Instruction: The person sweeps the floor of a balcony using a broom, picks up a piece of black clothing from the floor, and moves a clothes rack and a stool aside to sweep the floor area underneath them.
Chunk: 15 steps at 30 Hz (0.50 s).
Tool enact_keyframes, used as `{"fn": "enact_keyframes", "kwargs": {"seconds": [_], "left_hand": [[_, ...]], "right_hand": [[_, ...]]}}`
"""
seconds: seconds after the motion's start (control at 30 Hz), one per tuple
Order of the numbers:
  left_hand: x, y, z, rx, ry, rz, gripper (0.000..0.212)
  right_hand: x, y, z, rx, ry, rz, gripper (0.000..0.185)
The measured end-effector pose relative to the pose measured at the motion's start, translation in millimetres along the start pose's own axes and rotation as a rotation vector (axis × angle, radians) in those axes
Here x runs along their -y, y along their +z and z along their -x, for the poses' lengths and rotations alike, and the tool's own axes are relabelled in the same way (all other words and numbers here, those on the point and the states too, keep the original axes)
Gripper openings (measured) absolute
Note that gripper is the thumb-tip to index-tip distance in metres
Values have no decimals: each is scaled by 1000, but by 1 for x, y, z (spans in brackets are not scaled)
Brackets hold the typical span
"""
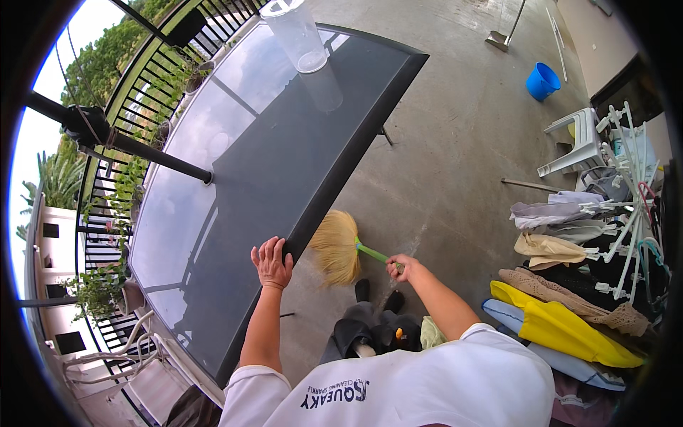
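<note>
My right hand (pixel 403 268) grips the green handle (pixel 372 253) of a soft grass broom. The broom's fan of straw-coloured bristles (pixel 337 248) rests low by the concrete floor, and its left side is partly under the table edge. My left hand (pixel 273 263) lies on the dark rim of a glass-topped patio table (pixel 288 155), fingers spread and holding nothing. Toward the table's far end stands a clear plastic pitcher (pixel 299 40) with a white lid. A dark umbrella pole (pixel 176 164) passes through the tabletop.
On the right, a hanger rack (pixel 629 213) and draped laundry (pixel 565 320) crowd the side beside a white plastic stool (pixel 576 141). Farther off are a blue bucket (pixel 543 81) and a long-handled dustpan (pixel 499 40). A patio chair (pixel 160 384) sits lower left, near a black railing (pixel 136 88).
</note>
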State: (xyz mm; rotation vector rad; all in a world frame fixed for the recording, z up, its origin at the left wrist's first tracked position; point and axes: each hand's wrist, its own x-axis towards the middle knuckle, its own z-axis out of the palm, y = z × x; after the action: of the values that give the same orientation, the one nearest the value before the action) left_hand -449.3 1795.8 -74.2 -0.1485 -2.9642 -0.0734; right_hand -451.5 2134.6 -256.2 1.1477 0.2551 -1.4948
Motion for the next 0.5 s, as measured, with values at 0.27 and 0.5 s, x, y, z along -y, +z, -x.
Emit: {"fn": "enact_keyframes", "kwargs": {"seconds": [0.27,0.5], "left_hand": [[4,-1,6,21,-35,9,38],[2,1,-2,58,-35,-26,38]], "right_hand": [[-30,-28,148,-479,-733,566,10],[-108,-114,229,-885,-835,512,12]]}}
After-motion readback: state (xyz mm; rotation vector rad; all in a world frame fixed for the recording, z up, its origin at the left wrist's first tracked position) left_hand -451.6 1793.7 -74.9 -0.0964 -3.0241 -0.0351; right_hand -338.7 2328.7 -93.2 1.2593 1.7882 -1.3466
